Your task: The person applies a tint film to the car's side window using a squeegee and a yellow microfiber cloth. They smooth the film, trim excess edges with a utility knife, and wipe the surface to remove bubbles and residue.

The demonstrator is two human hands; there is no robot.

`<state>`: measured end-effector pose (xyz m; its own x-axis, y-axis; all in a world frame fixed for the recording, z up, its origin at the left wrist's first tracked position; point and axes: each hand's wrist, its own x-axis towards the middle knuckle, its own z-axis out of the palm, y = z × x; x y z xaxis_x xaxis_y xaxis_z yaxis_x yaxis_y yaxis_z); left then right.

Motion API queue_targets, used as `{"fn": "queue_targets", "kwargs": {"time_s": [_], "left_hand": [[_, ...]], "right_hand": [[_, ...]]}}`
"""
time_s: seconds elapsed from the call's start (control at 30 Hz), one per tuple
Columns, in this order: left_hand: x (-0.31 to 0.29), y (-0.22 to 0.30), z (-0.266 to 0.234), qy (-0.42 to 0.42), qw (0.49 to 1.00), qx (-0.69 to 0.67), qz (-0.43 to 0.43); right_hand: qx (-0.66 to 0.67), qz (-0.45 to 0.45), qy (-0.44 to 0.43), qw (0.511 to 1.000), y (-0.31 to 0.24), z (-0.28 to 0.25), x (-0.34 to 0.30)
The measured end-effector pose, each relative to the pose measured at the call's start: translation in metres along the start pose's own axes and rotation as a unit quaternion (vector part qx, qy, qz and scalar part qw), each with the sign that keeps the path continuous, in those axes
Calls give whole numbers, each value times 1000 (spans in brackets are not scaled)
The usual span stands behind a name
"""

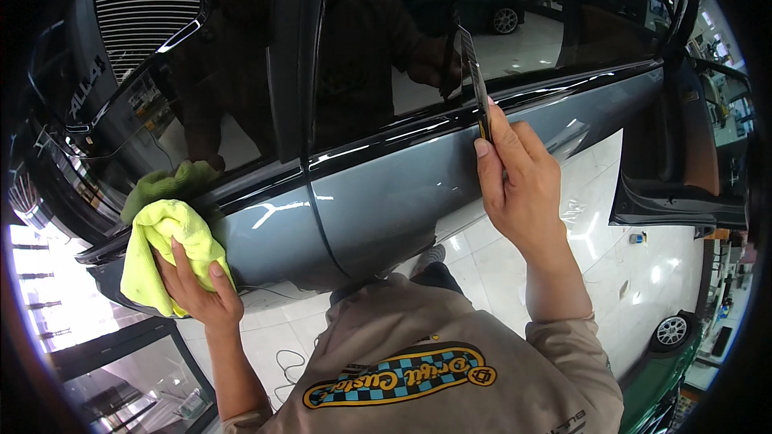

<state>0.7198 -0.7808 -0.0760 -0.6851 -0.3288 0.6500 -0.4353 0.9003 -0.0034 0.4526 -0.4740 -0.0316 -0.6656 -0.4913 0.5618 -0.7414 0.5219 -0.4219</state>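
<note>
A bright yellow-green microfiber cloth [173, 253] is bunched under my left hand [201, 283]. My fingers grip its near side and hold it against the rear end of the grey car door panel [386, 193], just below the window line. In my right hand [519, 173] is a slim snap-off utility knife [474, 72], pinched between thumb and fingers, its long thin blade pointing up and away. The blade stands in front of the dark side window [386, 48], where it is mirrored; whether it touches the glass I cannot tell.
Glossy black trim [394, 141] runs below the windows, and a vertical door gap splits the panel. At the right another door [683, 169] stands open. A green car [659, 378] is parked at the lower right. A thin cable [289, 366] lies on the white tiled floor [482, 265].
</note>
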Motion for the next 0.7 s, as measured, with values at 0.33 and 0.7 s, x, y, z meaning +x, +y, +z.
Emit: {"fn": "queue_targets", "kwargs": {"time_s": [0.33,0.7], "left_hand": [[1,2,-3,-14,1000,-6,-1],[-1,0,-1,-9,1000,-10,-5]], "right_hand": [[-11,-2,-18,1000,0,-3,-6],[-23,4,-23,999,2,-2,-13]]}}
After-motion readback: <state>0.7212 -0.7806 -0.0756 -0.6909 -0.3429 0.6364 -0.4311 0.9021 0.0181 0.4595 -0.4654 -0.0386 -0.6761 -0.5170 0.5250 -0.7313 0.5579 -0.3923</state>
